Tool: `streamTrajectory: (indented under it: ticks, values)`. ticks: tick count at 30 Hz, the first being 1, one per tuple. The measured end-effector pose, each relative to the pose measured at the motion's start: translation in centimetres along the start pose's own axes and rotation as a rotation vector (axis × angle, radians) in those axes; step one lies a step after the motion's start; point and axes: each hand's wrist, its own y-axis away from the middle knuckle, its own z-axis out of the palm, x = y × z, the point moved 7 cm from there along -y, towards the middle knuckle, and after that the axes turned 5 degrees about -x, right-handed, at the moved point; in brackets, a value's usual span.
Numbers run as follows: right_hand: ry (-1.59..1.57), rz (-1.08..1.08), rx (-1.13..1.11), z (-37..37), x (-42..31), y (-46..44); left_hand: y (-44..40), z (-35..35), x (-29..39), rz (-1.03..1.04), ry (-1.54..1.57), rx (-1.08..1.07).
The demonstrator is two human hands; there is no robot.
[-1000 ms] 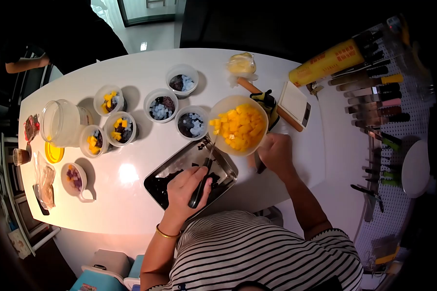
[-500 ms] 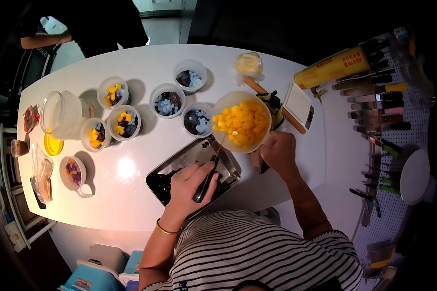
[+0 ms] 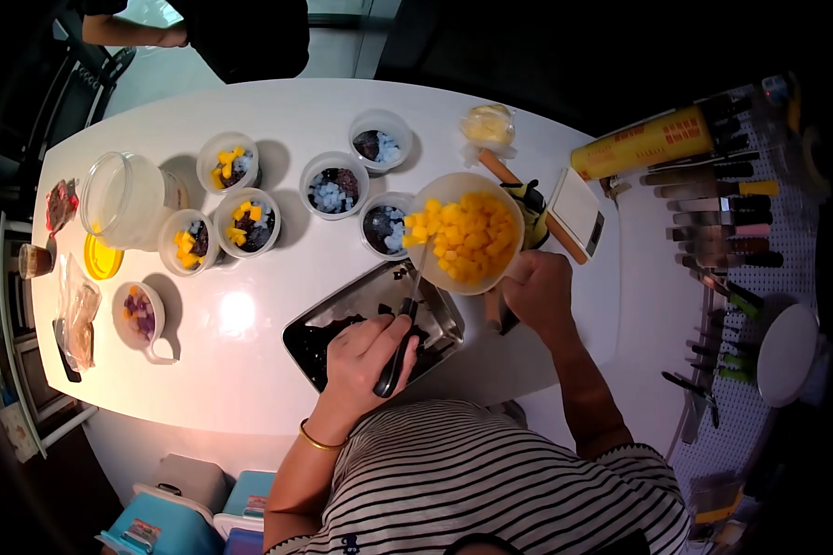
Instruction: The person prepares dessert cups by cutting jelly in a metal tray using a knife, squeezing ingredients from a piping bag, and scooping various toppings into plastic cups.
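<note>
Right of the frame's centre, a pale bowl [image 3: 455, 184] of yellow cubes [image 3: 472, 239] is being grasped at its lower-right rim by the clenched right hand [image 3: 539, 289]. Near the lower centre, a black-handled tool [image 3: 393, 372] is being gripped in the left hand [image 3: 354, 359], its thin metal end being pointed at the cubes. The bowl is being judged light and fairly stiff, its weight probably being supplied mostly by the cubes; these seem soft, slippery and easily crushed, so a firm hold at the rim is being favoured. The tool's tip is being lost against the cubes, its type being left uncertain, and the right fingertips are being hidden. A metal tray [image 3: 435, 319] is being partly covered by the left hand. Left of the bowl, a cup [image 3: 376, 252] is being overlapped; contact cannot be told. At the upper left, a person [image 3: 250, 37] is being cut off by the frame.
</note>
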Motion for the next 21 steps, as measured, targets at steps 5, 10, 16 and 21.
streamTrajectory:
  ticks: [5, 10, 16, 21]
  values:
    - [0.054, -0.041, -0.013, 0.3, -0.6, -0.2, 0.5, -0.6, -0.1, -0.012, -0.011, 0.021]
    - [0.13, -0.008, -0.077, 0.1, -1.1, -0.8, 0.6, -1.1, 0.0, -0.011, -0.021, 0.036]
    - [0.168, -0.049, -0.061, 0.1, -1.1, -1.4, 0.6, -1.8, -0.6, -0.014, -0.017, 0.088]
    - [0.161, -0.023, -0.082, 0.0, -1.1, -1.7, 0.5, -2.7, -0.7, -0.026, -0.033, 0.133]
